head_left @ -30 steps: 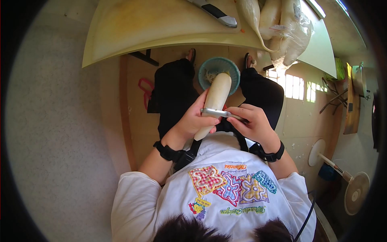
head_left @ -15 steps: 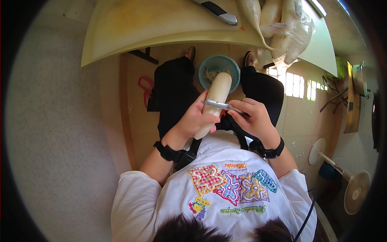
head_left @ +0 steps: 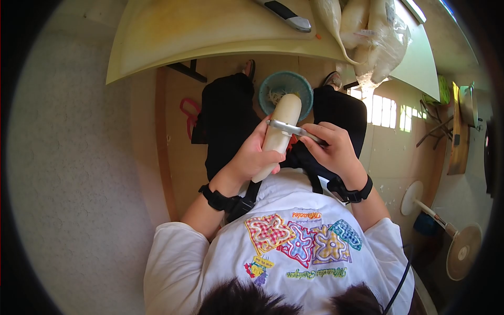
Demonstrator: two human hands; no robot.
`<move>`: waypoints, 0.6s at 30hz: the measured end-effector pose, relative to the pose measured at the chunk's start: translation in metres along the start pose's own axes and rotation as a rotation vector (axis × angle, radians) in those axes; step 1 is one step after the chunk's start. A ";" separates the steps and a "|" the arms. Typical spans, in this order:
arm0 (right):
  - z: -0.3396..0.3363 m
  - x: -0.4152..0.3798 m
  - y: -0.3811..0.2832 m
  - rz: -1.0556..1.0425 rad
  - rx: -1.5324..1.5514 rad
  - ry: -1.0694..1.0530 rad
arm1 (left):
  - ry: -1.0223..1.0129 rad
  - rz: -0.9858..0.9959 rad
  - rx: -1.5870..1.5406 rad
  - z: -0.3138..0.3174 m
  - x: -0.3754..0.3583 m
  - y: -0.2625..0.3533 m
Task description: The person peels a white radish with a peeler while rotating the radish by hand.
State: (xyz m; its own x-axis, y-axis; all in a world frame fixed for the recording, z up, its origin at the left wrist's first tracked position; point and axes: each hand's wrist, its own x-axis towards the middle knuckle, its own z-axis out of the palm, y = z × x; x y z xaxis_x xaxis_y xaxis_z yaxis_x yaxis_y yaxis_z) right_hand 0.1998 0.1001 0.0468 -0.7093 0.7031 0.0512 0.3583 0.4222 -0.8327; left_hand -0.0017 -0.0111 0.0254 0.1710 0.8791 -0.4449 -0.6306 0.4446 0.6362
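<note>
A long white radish (head_left: 287, 109) is gripped by my left hand (head_left: 255, 155), its lower end in my fingers and its rounded top pointing away from me. My right hand (head_left: 333, 147) is closed on the handle of a metal peeler (head_left: 284, 126), whose head lies across the radish just above my left fingers. Directly beneath the radish's far end, between my feet, stands a blue basin (head_left: 303, 84) with pale peelings (head_left: 275, 96) in it.
Ahead of me is a table (head_left: 173, 42) with a black-and-grey-handled knife (head_left: 287, 16) and several more radishes (head_left: 353, 23), some in a clear plastic bag (head_left: 391, 50). A pink object (head_left: 190, 115) lies left of my leg. At right stands a fan (head_left: 464, 252).
The peeler head has moved slightly up the radish, toward its far end, and its handle has tilted. The radish and my left hand have barely moved.
</note>
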 end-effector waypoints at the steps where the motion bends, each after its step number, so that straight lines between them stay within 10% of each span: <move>1: -0.001 -0.001 0.000 0.004 -0.003 0.003 | -0.020 -0.002 0.002 -0.001 0.000 0.001; 18: 0.005 -0.002 0.000 0.019 -0.009 0.012 | -0.017 0.054 0.056 0.003 0.001 0.006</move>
State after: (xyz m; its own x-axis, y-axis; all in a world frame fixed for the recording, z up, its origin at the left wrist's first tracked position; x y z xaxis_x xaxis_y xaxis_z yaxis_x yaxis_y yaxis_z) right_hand 0.1977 0.0958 0.0440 -0.6948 0.7180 0.0421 0.3773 0.4137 -0.8285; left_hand -0.0029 -0.0072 0.0308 0.1513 0.9046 -0.3985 -0.5962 0.4050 0.6931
